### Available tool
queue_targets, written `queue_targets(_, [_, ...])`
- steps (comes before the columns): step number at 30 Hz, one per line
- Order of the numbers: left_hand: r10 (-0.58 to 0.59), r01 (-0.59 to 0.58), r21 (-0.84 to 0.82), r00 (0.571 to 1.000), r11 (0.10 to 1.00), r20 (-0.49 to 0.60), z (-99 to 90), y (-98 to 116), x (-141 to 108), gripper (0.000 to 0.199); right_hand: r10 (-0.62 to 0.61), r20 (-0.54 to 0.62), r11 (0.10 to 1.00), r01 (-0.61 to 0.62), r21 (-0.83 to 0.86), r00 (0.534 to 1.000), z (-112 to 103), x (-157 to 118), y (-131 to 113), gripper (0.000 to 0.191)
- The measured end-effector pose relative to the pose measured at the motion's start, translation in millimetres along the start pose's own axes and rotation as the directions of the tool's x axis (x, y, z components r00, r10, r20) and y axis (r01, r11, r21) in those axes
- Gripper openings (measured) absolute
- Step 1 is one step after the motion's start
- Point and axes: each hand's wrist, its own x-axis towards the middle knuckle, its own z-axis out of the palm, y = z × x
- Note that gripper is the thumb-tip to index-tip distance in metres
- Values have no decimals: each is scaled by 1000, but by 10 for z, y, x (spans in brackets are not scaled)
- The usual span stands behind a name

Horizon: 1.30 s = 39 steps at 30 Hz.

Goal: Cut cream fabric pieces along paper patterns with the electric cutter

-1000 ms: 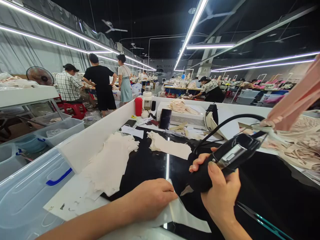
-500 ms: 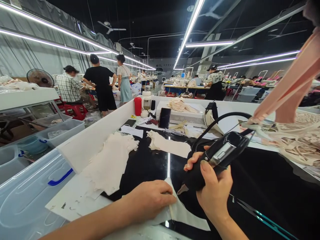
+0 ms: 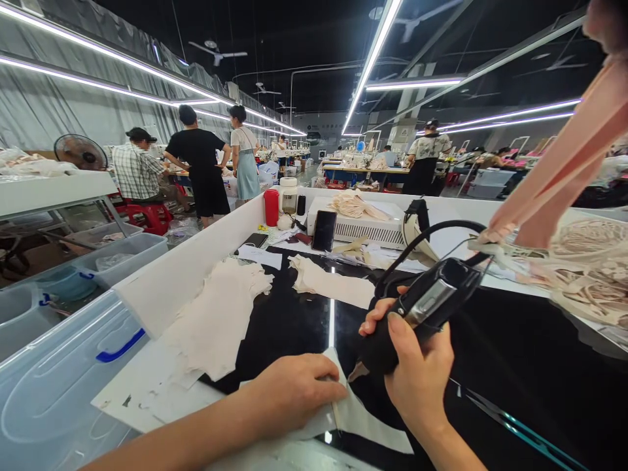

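My right hand (image 3: 422, 366) grips a black corded hand tool (image 3: 432, 301) with a silver panel on its side. The tool slants down to the left, and its pointed metal tip (image 3: 359, 371) is close to the edge of a pale fabric piece (image 3: 370, 422). My left hand (image 3: 299, 389) rests on that same piece, thumb and forefinger drawn together at a narrow strip (image 3: 335, 413) on it. Part of the fabric is hidden beneath my left hand. The piece lies on a glossy black work surface (image 3: 289, 327).
Left of centre lies a stack of cream fabric pieces (image 3: 220, 320); a smaller stack (image 3: 333, 281) lies behind. A slim teal tool (image 3: 524, 428) is at right. Pink strips (image 3: 559, 163) hang above coiled straps (image 3: 593, 261). A phone (image 3: 324, 230) stands upright at the back.
The black tool and my right hand have shifted very slightly left. My left hand stays in place on the fabric. A co-worker in the background at right has turned and moved a little.
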Motion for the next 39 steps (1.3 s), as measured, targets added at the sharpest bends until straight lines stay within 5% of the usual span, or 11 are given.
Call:
queue_targets(18, [-1,1,-3,1000,1000,22,-47,-5,-28,28,15,-58,999,-13,30,998,-48,-21,-184,35])
queue_targets(24, [18,-23,-105,999,994,-50,-41,112,59,28,20,-106,1000,-17,22,994,-210,-101,-368,37])
queue_targets(29, [-10,10,-134,1000,991,-4,29,237,105,28,22,-109,999,-25,-32,994,-363,-209,-384,36])
queue_targets(39, [-8,5,-99,999,995,-34,-22,272,44,15,-21,-81,997,16,-70,996,-395,-252,-373,35])
